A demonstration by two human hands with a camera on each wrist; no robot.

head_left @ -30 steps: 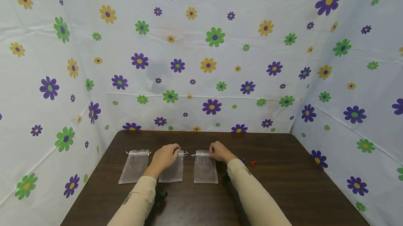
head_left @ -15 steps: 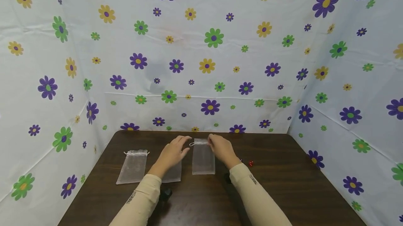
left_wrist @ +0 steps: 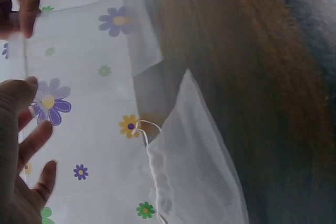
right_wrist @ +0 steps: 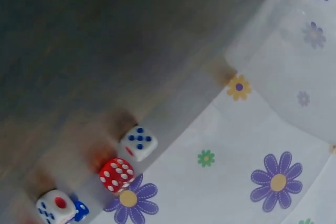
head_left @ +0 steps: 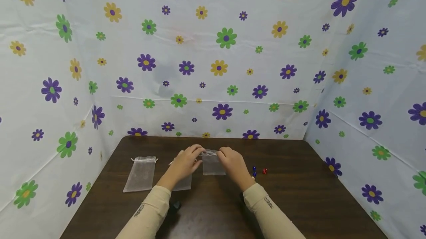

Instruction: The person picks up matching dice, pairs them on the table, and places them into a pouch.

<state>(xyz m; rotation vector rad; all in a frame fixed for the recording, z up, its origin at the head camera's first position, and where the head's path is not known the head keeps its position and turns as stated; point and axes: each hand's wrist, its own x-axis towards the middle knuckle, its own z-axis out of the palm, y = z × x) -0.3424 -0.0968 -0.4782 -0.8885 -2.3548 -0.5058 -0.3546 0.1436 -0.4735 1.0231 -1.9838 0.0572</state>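
Note:
A sheer white drawstring organza bag (head_left: 214, 165) is raised at its mouth between the two hands. The left hand (head_left: 186, 165) pinches its top left corner; in the left wrist view that hand's other fingers (left_wrist: 35, 144) are spread. My right hand (head_left: 234, 165) grips the top right corner. Partly behind the left hand lies a second organza bag (head_left: 183, 184), its loop of cord (left_wrist: 149, 124) visible in the left wrist view. A third bag (head_left: 139, 174) lies flat at the far left.
To the right of the right hand are blue dice (head_left: 254, 169) and a red die (head_left: 264, 171). The right wrist view also shows white dice (right_wrist: 139, 143). Flower-printed cloth (head_left: 196, 54) hangs behind and beside the dark wooden table (head_left: 299, 202).
The bag has been lifted and drawn away at its mouth, and looks shorter in the head view. The left hand has moved from the middle bag to this bag's left corner.

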